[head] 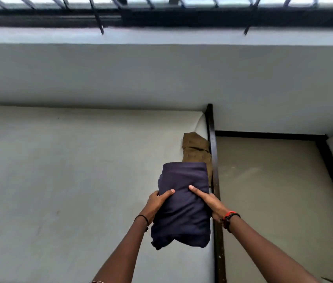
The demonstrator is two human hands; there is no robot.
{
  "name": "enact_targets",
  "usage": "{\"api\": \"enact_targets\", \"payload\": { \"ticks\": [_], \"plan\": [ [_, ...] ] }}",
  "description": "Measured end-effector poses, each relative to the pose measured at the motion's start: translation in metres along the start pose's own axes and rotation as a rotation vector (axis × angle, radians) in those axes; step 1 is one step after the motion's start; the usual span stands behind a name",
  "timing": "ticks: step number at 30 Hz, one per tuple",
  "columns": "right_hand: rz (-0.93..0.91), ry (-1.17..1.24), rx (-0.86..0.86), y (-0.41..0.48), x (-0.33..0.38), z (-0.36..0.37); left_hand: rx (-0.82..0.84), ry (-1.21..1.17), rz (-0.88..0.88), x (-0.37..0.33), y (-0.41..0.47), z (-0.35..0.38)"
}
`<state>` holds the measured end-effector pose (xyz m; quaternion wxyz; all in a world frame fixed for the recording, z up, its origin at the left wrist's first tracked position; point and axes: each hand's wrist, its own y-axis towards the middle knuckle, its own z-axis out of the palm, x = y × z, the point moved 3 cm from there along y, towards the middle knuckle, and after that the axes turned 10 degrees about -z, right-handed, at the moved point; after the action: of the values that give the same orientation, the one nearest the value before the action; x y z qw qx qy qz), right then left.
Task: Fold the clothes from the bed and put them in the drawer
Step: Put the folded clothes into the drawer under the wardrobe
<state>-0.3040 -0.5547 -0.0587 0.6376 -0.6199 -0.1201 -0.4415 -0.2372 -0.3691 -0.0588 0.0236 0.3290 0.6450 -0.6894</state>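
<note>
Navy garment [184, 176], folded thick, sits between your hands above the bed [59, 180], near its right edge. Your left hand [158, 202] grips its left side, thumb on top and fingers tucked underneath; your right hand [212, 202] clasps the right side likewise. Just beyond, an olive garment [196, 148] lies folded on the bed against the dark bed frame [214, 160]. Farthest off, a barred window [161, 5] tops the pale wall.

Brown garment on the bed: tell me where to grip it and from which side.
Probably grip the brown garment at its middle crease, coming from the left over the mattress: the dark bed rail hugs its right side, and the navy bundle hides its near end.
</note>
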Motion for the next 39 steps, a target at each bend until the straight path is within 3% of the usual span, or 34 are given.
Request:
{"api": "enact_targets", "payload": {
  "ticks": [13,19,29,39],
  "plan": [
    [-0.206,-0.034,-0.04,-0.119,0.118,-0.117,-0.045,-0.024,0.181,-0.077,-0.113,0.144],
    [-0.279,-0.045,-0.12,-0.17,0.145,-0.175,0.042,-0.007,0.235,-0.098,-0.156,0.211],
    [-0.302,0.06,-0.311,-0.244,0.117,-0.247,0.158,0.316,0.31,-0.098,-0.194,0.289],
    [-0.376,0.225,-0.556,-0.351,0.045,-0.301,0.329,0.605,0.364,-0.045,-0.242,0.372]
  ]
}}
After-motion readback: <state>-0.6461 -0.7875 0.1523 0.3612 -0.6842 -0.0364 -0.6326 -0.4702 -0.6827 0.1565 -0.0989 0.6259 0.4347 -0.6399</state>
